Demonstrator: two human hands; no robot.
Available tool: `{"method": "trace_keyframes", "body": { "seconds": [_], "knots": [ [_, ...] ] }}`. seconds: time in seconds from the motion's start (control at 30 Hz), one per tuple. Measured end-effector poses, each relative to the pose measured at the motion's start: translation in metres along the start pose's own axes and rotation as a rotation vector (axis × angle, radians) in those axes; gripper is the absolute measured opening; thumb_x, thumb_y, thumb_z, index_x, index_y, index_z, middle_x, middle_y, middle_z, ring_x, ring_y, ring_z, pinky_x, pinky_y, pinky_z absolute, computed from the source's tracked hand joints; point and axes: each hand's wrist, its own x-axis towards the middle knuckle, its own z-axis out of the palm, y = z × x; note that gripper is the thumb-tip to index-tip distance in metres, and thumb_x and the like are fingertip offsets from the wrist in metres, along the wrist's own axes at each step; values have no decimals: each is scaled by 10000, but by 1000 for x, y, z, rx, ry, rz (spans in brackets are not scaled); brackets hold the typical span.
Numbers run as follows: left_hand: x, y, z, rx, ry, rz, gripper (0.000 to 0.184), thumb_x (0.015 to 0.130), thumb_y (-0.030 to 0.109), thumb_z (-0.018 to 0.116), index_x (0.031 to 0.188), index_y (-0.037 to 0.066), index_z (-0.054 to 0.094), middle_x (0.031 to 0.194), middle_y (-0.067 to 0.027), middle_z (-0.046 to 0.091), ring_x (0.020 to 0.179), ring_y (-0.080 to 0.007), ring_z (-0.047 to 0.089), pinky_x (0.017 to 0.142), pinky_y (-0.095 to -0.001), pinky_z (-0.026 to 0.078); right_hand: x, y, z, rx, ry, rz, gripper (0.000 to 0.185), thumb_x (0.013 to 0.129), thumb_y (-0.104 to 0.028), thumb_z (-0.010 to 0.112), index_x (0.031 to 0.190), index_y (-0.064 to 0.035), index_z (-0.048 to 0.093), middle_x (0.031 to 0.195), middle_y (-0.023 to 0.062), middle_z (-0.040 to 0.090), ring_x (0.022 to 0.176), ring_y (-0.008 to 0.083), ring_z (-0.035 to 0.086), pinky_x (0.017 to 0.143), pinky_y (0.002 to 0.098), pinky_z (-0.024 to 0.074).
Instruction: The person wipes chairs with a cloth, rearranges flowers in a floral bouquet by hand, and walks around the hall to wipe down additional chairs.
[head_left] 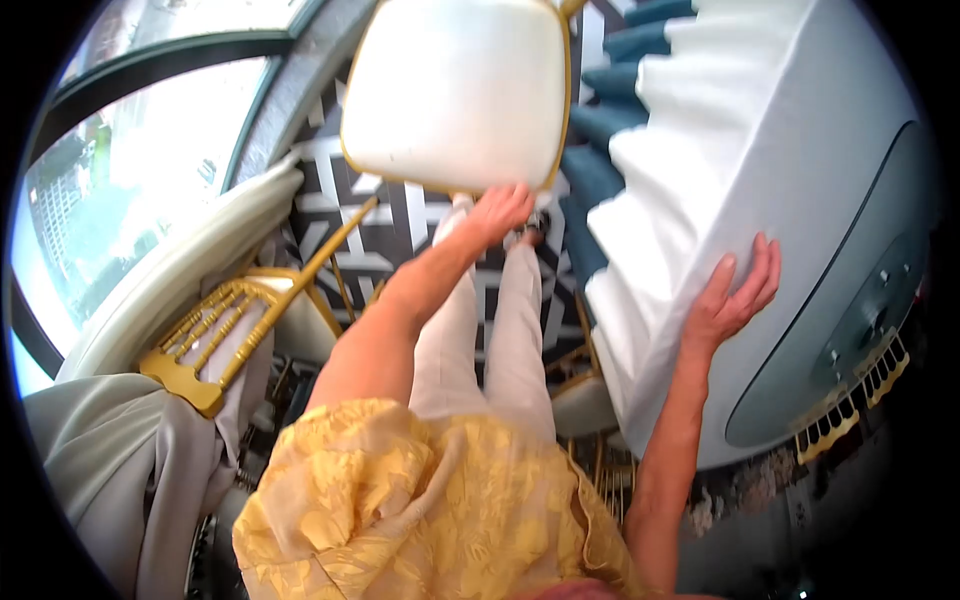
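Observation:
A gold-framed chair with a white padded seat (455, 90) stands ahead of me on the patterned floor. My left hand (503, 212) is at the near edge of that seat, its fingers bent over the rim; the thumb is hard to make out. To the right, my right hand (735, 300) rests on the white tablecloth (800, 170) near the table's edge, fingers spread and holding nothing. The cloth hangs in folds over a teal underskirt (595, 190).
A gold spindle-back chair (235, 330) is at the left, beside pale draped fabric (170, 290) and a large window (150, 160). Part of another chair seat (585, 405) shows under the table edge. A grey-green oval panel (850, 310) lies on the table's right.

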Motion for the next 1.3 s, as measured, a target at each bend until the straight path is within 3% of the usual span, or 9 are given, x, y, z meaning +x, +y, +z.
{"method": "trace_keyframes", "body": {
  "seconds": [0.27,0.33,0.47,0.57,0.73,0.93,1.07,1.17,1.3],
  "knots": [
    [23,-46,-120,-485,237,-593,178,774,134,639,923,53,585,833,-141,618,734,-289,633,609,-386,513,4,-9,-9,-47,19,50,424,926,-323,508,1280,-89,528,1369,128,444,1274,332,412,1042,477,302],
    [46,-34,-169,-880,197,-773,233,784,143,677,977,31,609,791,-123,647,680,-208,625,628,-326,503,5,-9,-7,-65,15,45,411,924,-312,516,1270,-91,534,1363,132,445,1283,334,400,1042,482,301],
    [73,-2,-228,-1290,371,-567,222,826,97,692,1027,33,620,774,-35,629,691,-67,560,628,-242,477,25,-79,-30,33,-20,53,429,922,-259,550,1305,-74,494,1355,142,440,1237,339,422,1029,453,328],
    [84,16,-268,-1338,417,-391,227,833,105,701,1030,29,618,810,-29,628,703,-73,556,622,-234,475,46,-172,-27,750,-287,237,415,985,-267,491,1355,-82,458,1379,152,383,1206,296,456,942,398,439],
    [96,5,-308,-1182,647,-336,253,790,68,730,1014,13,626,833,-41,636,722,-82,572,608,-238,491,78,-223,17,1115,-270,336,279,975,-210,550,1161,-12,613,1086,87,628,998,212,586,896,316,466],
    [102,-36,-394,-1011,703,-165,372,773,65,719,1127,87,610,1253,-82,518,1136,-222,500,809,-304,478,186,-220,-22,697,141,41,262,995,-170,502,1210,-52,596,1169,122,595,1036,242,603,845,357,542],
    [96,-105,-410,-677,936,-393,287,799,-17,621,1077,53,618,1155,-98,552,1020,-209,558,740,-290,494,272,-200,-21,186,226,-286,279,1009,-162,453,1251,-84,570,1244,93,583,1163,275,541,979,394,483],
    [77,-140,-422,-902,986,-594,181,848,20,599,1026,29,632,933,-71,625,764,-142,595,697,-274,498,293,-215,8,113,192,-341,279,992,-119,469,1253,-109,567,1285,79,576,1168,287,556,982,387,475],
    [52,-141,-413,-985,975,-803,156,865,40,576,1004,21,646,867,-25,651,776,-78,587,711,-225,488,302,-231,5,29,231,-329,290,917,-43,549,1203,-78,583,1167,70,650,1096,268,613,954,355,498]
  ]
}}
